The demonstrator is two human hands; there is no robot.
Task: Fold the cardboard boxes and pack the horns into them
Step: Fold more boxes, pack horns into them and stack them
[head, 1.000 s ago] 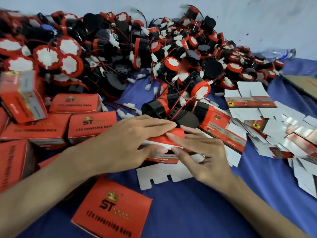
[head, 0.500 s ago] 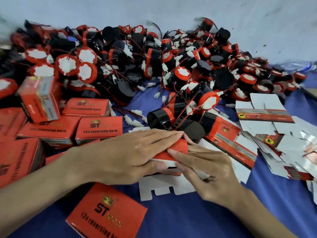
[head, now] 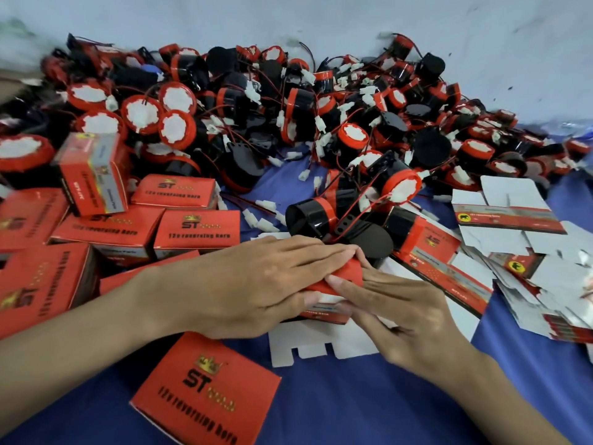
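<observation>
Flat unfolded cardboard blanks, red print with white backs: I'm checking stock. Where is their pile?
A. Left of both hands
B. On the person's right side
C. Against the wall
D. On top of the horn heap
B: the flat unfolded cardboard blanks lie spread on the blue cloth beyond the right hand.

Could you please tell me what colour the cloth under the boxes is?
The cloth is blue, shown in the head view.
</observation>
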